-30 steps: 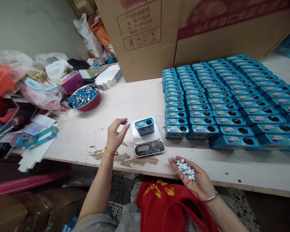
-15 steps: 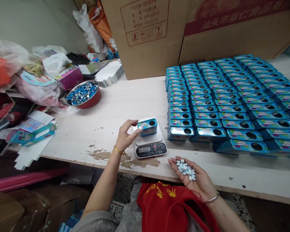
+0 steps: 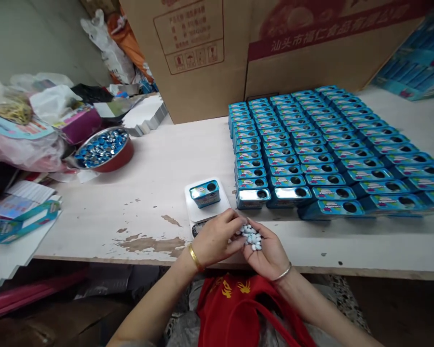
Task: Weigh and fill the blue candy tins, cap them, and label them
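My right hand [image 3: 267, 255] is cupped palm up at the table's front edge, holding a small heap of white and pale-blue candies [image 3: 252, 236]. Over its edge bends my left hand [image 3: 219, 236], fingers closed in a pinch against the heap; what sits between the fingertips is hidden. A blue tin [image 3: 205, 193] with a round dark hole in its top stands upright on a white digital scale [image 3: 190, 208], just beyond my left hand. That hand covers most of the scale's display.
Rows of similar blue tins [image 3: 285, 149] fill the table's right side. A red-sided bowl [image 3: 121, 156] of shiny blue and silver pieces stands left. Large cartons [image 3: 198, 91] rise behind. White card strips [image 3: 18, 246] and plastic bags [image 3: 25, 144] lie far left.
My left hand has let go of the tin on the scale and moved down right to the candies in my right palm. The view has shifted to the right.
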`<action>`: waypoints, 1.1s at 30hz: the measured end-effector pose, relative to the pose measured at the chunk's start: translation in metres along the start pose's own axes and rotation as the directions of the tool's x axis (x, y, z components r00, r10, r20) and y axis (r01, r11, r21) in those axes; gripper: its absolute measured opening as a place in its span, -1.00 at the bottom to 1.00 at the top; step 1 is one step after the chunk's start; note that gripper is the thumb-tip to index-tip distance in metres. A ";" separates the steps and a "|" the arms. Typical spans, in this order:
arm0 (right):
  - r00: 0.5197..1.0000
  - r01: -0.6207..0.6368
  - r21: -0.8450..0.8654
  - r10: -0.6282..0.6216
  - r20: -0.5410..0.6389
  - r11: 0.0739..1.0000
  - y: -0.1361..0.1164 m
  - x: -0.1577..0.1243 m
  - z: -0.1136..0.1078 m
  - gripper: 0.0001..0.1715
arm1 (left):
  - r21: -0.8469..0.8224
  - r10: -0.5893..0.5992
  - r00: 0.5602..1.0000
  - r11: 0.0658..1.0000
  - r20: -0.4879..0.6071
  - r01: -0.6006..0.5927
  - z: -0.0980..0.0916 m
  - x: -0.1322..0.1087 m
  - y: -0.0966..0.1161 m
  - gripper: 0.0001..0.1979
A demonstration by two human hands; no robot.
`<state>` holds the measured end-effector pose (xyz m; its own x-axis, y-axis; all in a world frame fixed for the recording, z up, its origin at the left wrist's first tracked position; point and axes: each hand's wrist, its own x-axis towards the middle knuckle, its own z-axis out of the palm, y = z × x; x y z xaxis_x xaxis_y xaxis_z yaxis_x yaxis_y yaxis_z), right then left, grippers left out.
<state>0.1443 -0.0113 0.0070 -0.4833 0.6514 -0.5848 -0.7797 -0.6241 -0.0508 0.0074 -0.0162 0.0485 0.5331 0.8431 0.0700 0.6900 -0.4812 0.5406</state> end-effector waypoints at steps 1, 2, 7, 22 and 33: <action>1.000 0.008 0.019 -0.008 -0.003 1.000 0.001 0.000 0.000 -0.76 | 0.007 0.001 1.000 1.000 0.007 -0.001 0.002 0.003 0.000 -0.74; 1.000 0.024 0.039 -0.024 -0.009 0.999 0.002 0.000 0.001 -0.76 | 0.018 0.001 1.000 1.000 0.009 -0.002 0.005 0.005 0.000 -0.76; 0.995 0.096 0.106 -0.092 -0.043 0.990 -0.001 -0.002 0.000 -0.71 | 0.066 -0.034 0.999 0.997 -0.041 0.036 0.014 0.013 0.002 -0.87; 0.994 0.090 0.109 -0.095 0.046 0.990 -0.004 -0.009 0.001 -0.74 | -0.105 -0.054 0.967 0.994 -0.250 0.028 0.019 0.011 -0.002 -0.89; 0.994 0.085 0.111 -0.091 0.054 0.990 -0.007 -0.007 0.020 -0.71 | -0.249 -0.098 0.922 0.969 -0.374 0.002 0.004 0.014 -0.009 -0.91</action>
<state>0.1446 -0.0027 0.0279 -0.4311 0.7282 -0.5329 -0.8573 -0.5148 -0.0100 0.0107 -0.0006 0.0414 0.2410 0.9144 0.3251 0.5477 -0.4047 0.7323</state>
